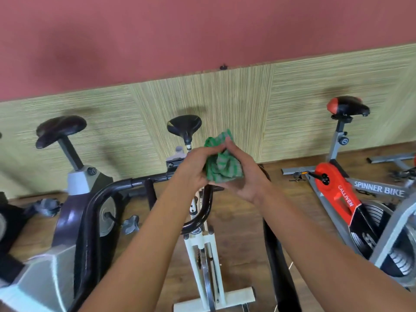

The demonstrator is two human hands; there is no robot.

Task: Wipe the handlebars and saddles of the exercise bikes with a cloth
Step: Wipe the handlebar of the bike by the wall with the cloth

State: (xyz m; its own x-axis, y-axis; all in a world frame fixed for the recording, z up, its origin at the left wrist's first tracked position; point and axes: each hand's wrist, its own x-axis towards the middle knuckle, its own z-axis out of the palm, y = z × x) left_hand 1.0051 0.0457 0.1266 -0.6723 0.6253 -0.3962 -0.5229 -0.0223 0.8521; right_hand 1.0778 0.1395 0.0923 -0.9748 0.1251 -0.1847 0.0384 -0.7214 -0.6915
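Cloth (pixel 221 163), green-striped, bunched between both hands above white bike's handlebar (pixel 203 210); left hand (pixel 194 166) and right hand (pixel 245 176) both grip it. Hands hide handlebar's top. Middle saddle (pixel 184 124) partly blurred; left bike cut off.

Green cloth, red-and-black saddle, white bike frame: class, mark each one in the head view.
green cloth (pixel 221 164), head view, on its bunched middle between the two hands.
red-and-black saddle (pixel 347 106), head view, on its black top.
white bike frame (pixel 193 244), head view, on its upright post.
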